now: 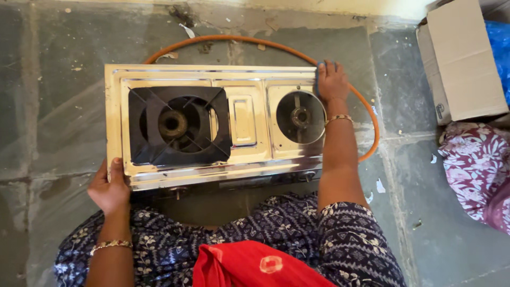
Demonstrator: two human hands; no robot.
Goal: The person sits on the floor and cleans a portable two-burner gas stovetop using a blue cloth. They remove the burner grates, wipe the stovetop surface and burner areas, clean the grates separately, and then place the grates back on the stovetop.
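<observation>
With the left hand (109, 188) gripping the stove (244, 119) corner firmly, the right hand (332, 82), pressing a blue cloth (320, 72), should wipe steadily along the far edge.

Grey stone-slab floor (64, 111) under me, stained, with scraps of debris and white flecks near the far wall. Open brown cardboard box (461, 64) at my far right, beside something of bright blue plastic (500, 48). Nearer me on the right, a bundle of pink-and-white floral cloth (475, 165). Folded red cloth (249, 266) lies on my lap, against my dark blue patterned garment (297, 223).
</observation>
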